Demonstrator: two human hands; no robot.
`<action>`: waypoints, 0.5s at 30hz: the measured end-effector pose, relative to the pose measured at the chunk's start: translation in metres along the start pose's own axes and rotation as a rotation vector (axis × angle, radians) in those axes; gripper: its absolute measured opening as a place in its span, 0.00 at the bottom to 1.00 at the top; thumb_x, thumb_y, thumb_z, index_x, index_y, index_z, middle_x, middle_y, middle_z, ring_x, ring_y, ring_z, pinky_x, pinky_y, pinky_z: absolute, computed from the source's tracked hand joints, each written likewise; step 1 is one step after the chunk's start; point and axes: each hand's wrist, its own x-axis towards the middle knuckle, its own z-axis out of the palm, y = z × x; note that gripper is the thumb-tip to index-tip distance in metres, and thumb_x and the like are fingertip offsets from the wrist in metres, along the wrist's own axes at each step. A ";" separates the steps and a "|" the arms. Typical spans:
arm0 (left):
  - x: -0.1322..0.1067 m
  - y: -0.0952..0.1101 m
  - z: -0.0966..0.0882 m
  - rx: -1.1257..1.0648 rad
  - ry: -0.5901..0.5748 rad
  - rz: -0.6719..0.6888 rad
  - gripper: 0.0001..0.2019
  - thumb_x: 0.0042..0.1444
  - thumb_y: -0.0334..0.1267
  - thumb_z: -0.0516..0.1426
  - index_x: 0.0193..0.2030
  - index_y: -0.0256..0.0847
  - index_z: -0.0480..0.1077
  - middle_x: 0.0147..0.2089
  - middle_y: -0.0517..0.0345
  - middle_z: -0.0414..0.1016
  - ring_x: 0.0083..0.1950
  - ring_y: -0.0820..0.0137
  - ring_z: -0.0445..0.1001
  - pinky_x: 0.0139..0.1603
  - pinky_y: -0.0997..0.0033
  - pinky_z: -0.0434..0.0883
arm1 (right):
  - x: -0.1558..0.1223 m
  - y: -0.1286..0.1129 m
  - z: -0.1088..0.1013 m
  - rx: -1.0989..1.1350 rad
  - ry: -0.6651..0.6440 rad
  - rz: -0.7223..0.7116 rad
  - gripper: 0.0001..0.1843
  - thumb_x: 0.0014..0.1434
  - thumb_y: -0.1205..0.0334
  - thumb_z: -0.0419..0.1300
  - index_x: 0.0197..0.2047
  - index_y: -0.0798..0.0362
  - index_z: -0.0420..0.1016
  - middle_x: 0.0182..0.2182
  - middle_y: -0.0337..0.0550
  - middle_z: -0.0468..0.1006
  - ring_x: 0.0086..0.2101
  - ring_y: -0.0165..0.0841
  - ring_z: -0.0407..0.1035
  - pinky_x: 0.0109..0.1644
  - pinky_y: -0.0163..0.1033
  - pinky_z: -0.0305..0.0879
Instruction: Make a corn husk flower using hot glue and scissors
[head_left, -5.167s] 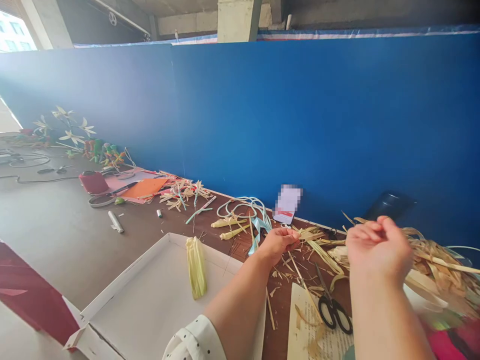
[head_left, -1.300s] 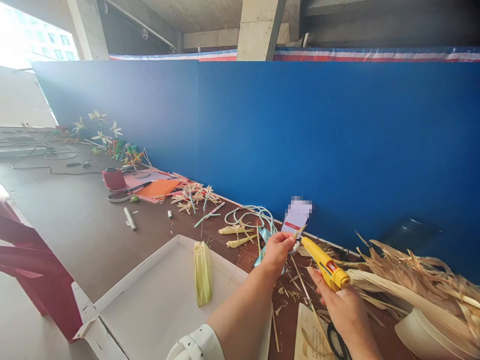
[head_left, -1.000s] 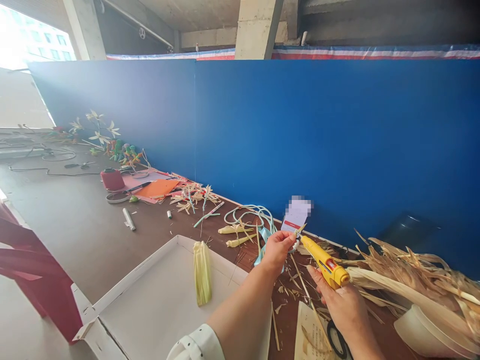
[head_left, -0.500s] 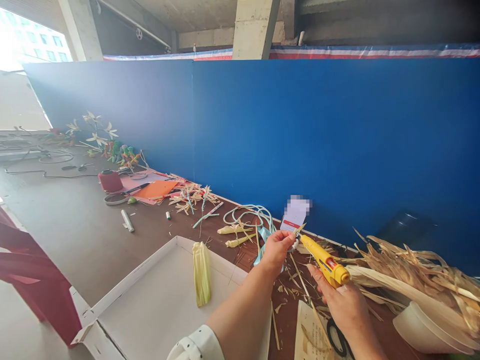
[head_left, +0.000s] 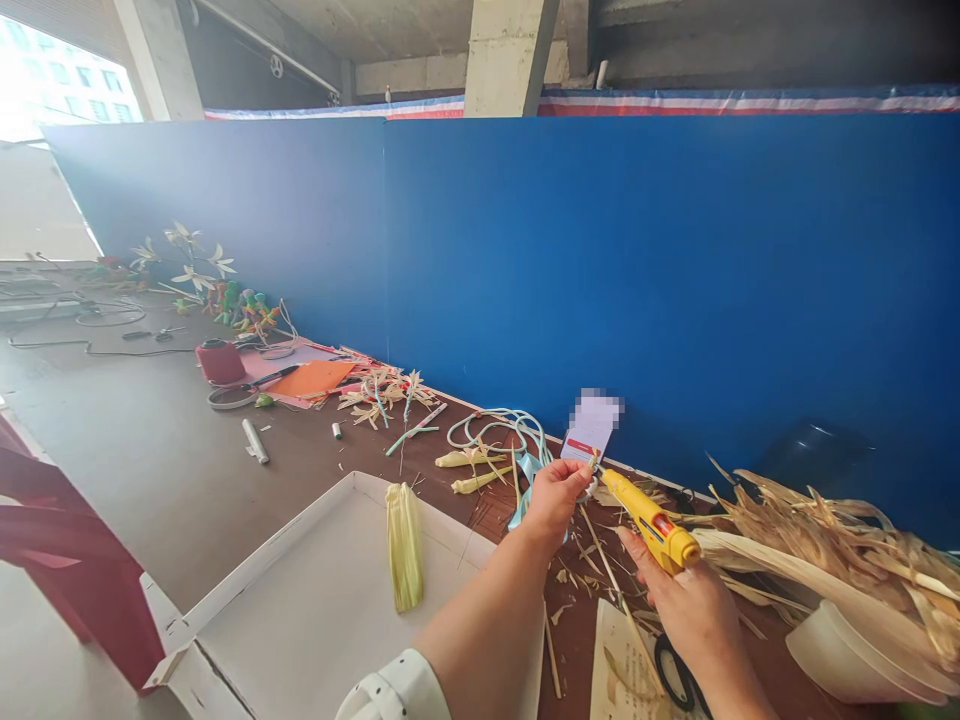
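In my right hand (head_left: 686, 590) is a yellow glue gun (head_left: 649, 520), its nozzle pointing up and left. My left hand (head_left: 556, 495) pinches a small strip of pale green husk (head_left: 593, 462) between thumb and fingertips. The nozzle is right beside that strip; whether they touch I cannot tell. Below my left hand and partly behind it lie a light blue ribbon (head_left: 528, 470) and a coil of light blue cord (head_left: 495, 428). A folded pale green husk bundle (head_left: 405, 550) rests on the white box lid (head_left: 285, 600) left of my forearm.
Dried corn husks (head_left: 817, 530) and a cream bowl (head_left: 862, 655) are at the right. Black-handled scissors (head_left: 675, 675) lie near my right wrist. A blue panel (head_left: 600, 250) closes off the table's back. Farther left are a red thread spool (head_left: 220, 362), orange paper (head_left: 313, 378) and husk flowers (head_left: 195, 275).
The husk strip in my left fingers now stands more upright and shows less beyond the fingertips. Both hands and the glue gun have barely moved.
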 end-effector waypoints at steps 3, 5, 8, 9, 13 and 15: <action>0.000 0.000 0.000 0.001 -0.005 0.002 0.19 0.41 0.49 0.65 0.29 0.33 0.70 0.25 0.60 0.66 0.26 0.80 0.57 0.31 0.75 0.54 | 0.000 0.002 0.000 -0.009 0.002 -0.017 0.26 0.52 0.37 0.51 0.31 0.50 0.78 0.24 0.45 0.76 0.28 0.39 0.71 0.29 0.39 0.65; -0.001 0.000 0.000 0.003 -0.008 0.005 0.19 0.41 0.49 0.65 0.29 0.33 0.70 0.25 0.60 0.65 0.26 0.80 0.57 0.30 0.75 0.54 | 0.000 0.002 0.000 -0.010 -0.002 -0.026 0.26 0.51 0.37 0.51 0.31 0.50 0.78 0.24 0.45 0.76 0.28 0.39 0.71 0.29 0.39 0.65; -0.001 0.000 0.000 0.001 -0.008 0.000 0.19 0.41 0.49 0.65 0.29 0.33 0.70 0.25 0.60 0.66 0.26 0.80 0.57 0.30 0.75 0.54 | 0.000 0.001 0.000 -0.005 -0.008 -0.039 0.27 0.51 0.36 0.51 0.31 0.50 0.78 0.25 0.45 0.77 0.29 0.39 0.72 0.29 0.39 0.64; -0.001 0.000 0.000 -0.001 -0.007 0.001 0.19 0.41 0.49 0.65 0.29 0.33 0.70 0.25 0.60 0.66 0.26 0.80 0.57 0.30 0.75 0.54 | 0.000 0.000 0.000 -0.002 -0.007 -0.043 0.27 0.51 0.36 0.51 0.32 0.50 0.78 0.25 0.46 0.77 0.29 0.39 0.72 0.29 0.39 0.64; -0.001 0.002 0.001 0.000 0.000 0.008 0.19 0.41 0.48 0.65 0.29 0.33 0.70 0.25 0.61 0.65 0.25 0.81 0.56 0.30 0.75 0.53 | 0.000 -0.001 -0.001 0.010 0.000 -0.054 0.27 0.51 0.36 0.51 0.33 0.51 0.78 0.26 0.47 0.77 0.29 0.40 0.72 0.29 0.40 0.65; -0.002 0.003 0.002 -0.001 0.001 0.007 0.19 0.41 0.48 0.65 0.28 0.33 0.70 0.24 0.61 0.65 0.25 0.81 0.56 0.30 0.75 0.54 | 0.000 -0.001 -0.001 0.014 0.005 -0.072 0.26 0.52 0.38 0.52 0.33 0.51 0.78 0.27 0.47 0.77 0.30 0.39 0.72 0.29 0.39 0.66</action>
